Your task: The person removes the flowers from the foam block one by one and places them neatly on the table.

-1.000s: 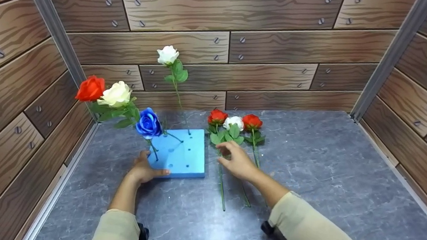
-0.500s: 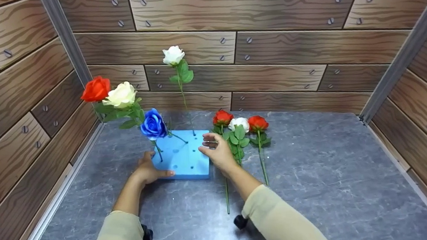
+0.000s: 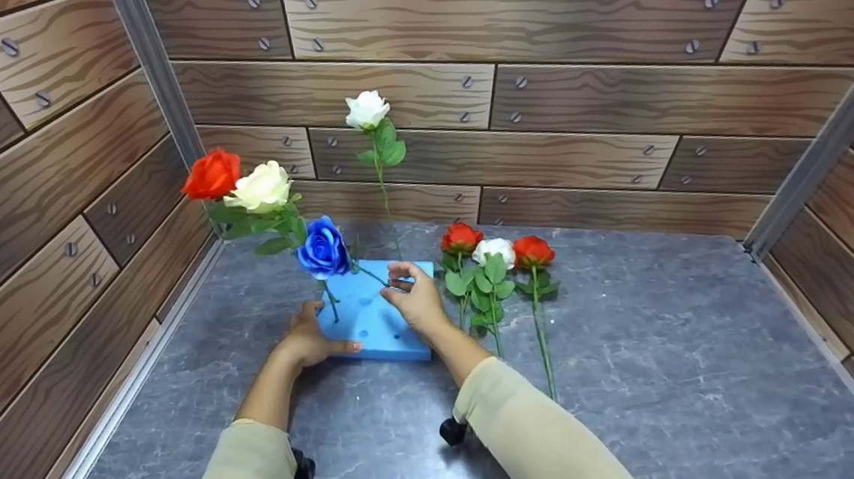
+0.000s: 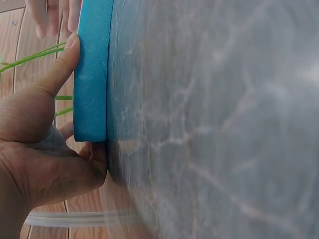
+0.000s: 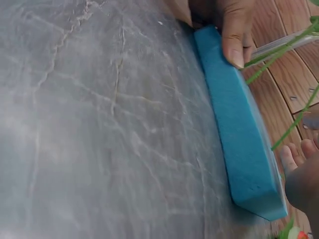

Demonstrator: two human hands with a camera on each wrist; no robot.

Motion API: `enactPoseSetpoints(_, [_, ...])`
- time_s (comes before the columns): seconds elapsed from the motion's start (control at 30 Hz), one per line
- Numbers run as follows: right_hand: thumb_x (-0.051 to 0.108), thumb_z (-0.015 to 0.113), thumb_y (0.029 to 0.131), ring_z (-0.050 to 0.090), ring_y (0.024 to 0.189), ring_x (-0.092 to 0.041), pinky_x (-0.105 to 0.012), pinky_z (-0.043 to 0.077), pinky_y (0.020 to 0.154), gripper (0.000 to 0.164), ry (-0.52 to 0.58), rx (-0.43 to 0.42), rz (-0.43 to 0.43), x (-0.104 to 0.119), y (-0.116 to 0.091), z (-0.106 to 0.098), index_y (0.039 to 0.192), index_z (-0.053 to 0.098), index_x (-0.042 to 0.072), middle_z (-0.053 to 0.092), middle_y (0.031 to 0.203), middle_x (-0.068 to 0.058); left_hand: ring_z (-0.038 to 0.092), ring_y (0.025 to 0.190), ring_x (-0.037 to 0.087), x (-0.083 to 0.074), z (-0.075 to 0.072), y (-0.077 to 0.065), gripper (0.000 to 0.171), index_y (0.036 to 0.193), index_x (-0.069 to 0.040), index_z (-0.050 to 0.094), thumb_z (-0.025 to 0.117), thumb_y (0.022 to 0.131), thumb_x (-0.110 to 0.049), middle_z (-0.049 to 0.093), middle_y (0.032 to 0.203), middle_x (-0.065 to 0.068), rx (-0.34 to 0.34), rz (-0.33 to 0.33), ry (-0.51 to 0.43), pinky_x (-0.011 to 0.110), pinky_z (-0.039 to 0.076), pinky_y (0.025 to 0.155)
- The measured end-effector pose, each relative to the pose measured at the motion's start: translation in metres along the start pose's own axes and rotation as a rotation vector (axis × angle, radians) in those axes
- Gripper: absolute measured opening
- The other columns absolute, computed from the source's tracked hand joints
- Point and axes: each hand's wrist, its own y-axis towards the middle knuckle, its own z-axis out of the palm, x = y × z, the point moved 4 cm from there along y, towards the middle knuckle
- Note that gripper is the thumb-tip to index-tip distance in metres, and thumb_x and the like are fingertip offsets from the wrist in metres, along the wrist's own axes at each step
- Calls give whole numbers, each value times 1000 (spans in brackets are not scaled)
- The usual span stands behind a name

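At its left side, a light-blue foam block [image 3: 378,340] with holes is gripped by my left hand [image 3: 308,342], thumb along the top near edge; the left wrist view shows the same hold on the block [image 4: 92,74]. Several artificial roses stand in it: a red rose [image 3: 212,174], a cream rose [image 3: 261,187], a blue rose [image 3: 324,248] leaning left, and a tall white rose [image 3: 368,110] at the back. Over the block's right part hovers my right hand [image 3: 418,300], fingers loosely bent near a slanting stem [image 5: 289,130]; I see nothing held in it.
Right of the block lie a red rose [image 3: 461,237], a white rose [image 3: 494,253] and another red rose [image 3: 533,251], stems toward me. They rest on a grey marbled tabletop [image 3: 668,358]. Wood-patterned walls [image 3: 576,109] enclose the back and sides.
My right hand has moved left from above the lying roses to over the foam block. The left hand keeps its grip on the block. The head view has shifted slightly.
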Motion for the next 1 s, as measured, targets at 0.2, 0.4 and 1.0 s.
enactPoseSetpoints(0.2, [-1,76,97,64,142,-37,-41,57,113,42,-112,-37,-25,-5,7,8,138,67,-1,67,145,-20,28,159,54,0,0,0,125,168,-5,21,99,78,-45,24,169,37,-3,-4,18,66,31,130])
enactPoseSetpoints(0.4, [-1,77,97,71,133,-33,-38,58,111,36,-285,-52,-70,-4,12,13,132,72,2,73,138,-17,27,158,57,3,-1,-1,124,168,-6,23,99,78,-45,26,169,37,-10,3,7,68,31,129])
enactPoseSetpoints(1.0, [22,79,101,78,116,-22,-42,61,101,14,-518,-213,-19,-3,14,17,110,88,27,85,116,4,23,161,55,4,0,1,126,169,-8,22,99,78,-47,20,172,35,5,-13,-10,67,30,130])
